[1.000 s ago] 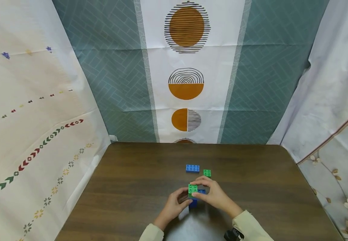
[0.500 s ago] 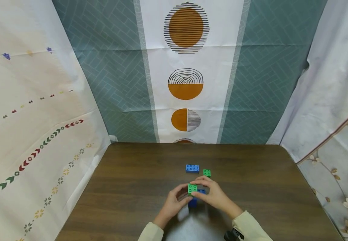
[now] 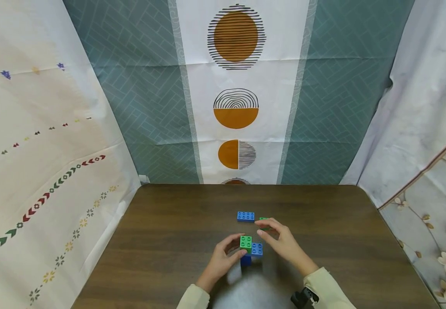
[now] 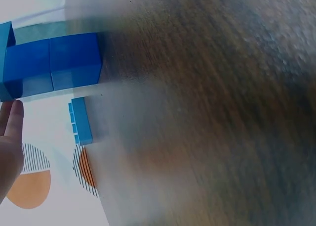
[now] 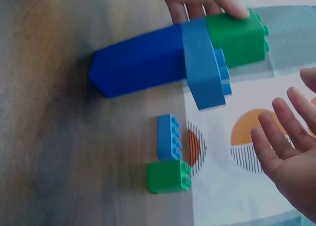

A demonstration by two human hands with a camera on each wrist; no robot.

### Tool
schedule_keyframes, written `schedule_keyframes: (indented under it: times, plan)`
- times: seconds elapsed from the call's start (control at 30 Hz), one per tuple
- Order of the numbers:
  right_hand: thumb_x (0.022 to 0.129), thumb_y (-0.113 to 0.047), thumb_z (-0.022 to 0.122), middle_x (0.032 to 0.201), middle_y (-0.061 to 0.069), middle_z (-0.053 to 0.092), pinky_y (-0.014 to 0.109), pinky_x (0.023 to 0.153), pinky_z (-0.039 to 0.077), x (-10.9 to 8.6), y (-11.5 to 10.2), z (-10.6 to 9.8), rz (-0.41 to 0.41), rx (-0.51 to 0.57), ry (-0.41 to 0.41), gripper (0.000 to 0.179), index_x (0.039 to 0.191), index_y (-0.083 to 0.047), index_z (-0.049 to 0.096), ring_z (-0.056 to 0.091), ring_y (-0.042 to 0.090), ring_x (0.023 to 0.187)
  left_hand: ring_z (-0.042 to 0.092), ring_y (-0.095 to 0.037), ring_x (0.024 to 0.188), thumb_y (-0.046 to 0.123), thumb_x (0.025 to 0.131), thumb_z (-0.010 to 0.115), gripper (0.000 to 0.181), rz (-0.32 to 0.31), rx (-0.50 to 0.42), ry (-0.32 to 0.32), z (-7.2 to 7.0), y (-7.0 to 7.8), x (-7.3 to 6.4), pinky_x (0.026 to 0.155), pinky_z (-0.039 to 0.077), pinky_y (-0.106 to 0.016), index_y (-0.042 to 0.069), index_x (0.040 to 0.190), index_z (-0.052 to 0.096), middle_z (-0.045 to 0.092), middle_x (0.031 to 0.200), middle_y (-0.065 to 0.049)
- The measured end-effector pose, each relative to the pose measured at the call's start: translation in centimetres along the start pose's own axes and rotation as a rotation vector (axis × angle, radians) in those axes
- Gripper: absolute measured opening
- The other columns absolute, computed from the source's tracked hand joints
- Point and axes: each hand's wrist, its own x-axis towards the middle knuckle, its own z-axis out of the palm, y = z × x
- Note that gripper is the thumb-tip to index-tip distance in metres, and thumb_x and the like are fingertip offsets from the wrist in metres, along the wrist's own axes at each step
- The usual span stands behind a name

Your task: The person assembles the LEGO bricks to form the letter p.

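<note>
In the head view, a small stack of toy building bricks stands between my hands. A green brick (image 3: 245, 241) tops it, over a lighter blue brick (image 3: 257, 249) that juts out to the right. Beneath is a dark blue column (image 5: 138, 60), which the left wrist view shows as two blocks. My left hand (image 3: 222, 259) holds the green brick from the left, thumb on its near side and fingers behind. Apart from the stack, my right hand (image 3: 282, 241) holds nothing, its fingers loosely spread. Its fingertips partly cover a loose green brick (image 5: 165, 176) in the head view.
A loose blue brick (image 3: 245, 216) lies behind the stack, to the left of the loose green one. The brown wooden table (image 3: 176, 240) reaches back to a patterned curtain (image 3: 153, 107). Light cloths hang at both sides.
My right hand has let go of the green brick on the stack and moved right and slightly away, toward the loose green brick. My left hand keeps its hold.
</note>
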Motion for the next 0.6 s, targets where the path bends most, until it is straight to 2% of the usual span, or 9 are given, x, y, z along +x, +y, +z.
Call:
schedule_keyframes:
  times: [0.17,0.27,0.43,0.6]
  plan:
    - [0.094,-0.004,0.061,0.112,0.014,0.063,0.029,0.083,0.055,0.5,0.6,-1.0,0.017,0.013,0.076,0.024,0.118,-0.002,0.063,0.061,0.028,0.101,0.058,-0.038,0.111,0.003,0.089,0.067,0.040,0.000,-0.012,0.004,0.0,0.0,0.1,0.094,0.044,-0.060,-0.011,0.124,0.054,0.057,0.124,-0.030]
    - [0.094,-0.005,0.061,0.112,0.015,0.063,0.022,0.084,0.053,0.8,0.9,-1.6,0.030,0.033,0.101,0.024,0.117,0.001,0.063,0.062,0.022,0.102,0.057,-0.035,0.112,0.004,0.090,0.066,0.041,-0.021,-0.028,0.003,0.0,0.1,0.1,0.095,0.042,-0.061,-0.012,0.125,0.052,0.055,0.125,-0.031]
    - [0.095,-0.009,0.060,0.117,0.019,0.062,0.013,0.088,0.047,1.0,1.6,-2.3,0.068,0.086,0.128,0.026,0.119,0.001,0.062,0.060,0.009,0.104,0.053,-0.042,0.115,0.003,0.090,0.066,0.042,-0.049,-0.064,-0.001,0.0,0.2,0.1,0.098,0.040,-0.060,-0.012,0.127,0.051,0.054,0.128,-0.031]
    - [0.095,-0.007,0.060,0.119,0.024,0.061,0.011,0.088,0.045,1.2,1.1,-2.6,0.088,0.097,0.157,0.029,0.121,0.006,0.060,0.060,0.010,0.105,0.052,-0.043,0.117,0.005,0.090,0.066,0.041,-0.078,-0.080,0.006,0.0,0.4,0.1,0.101,0.039,-0.057,-0.007,0.127,0.054,0.056,0.127,-0.025]
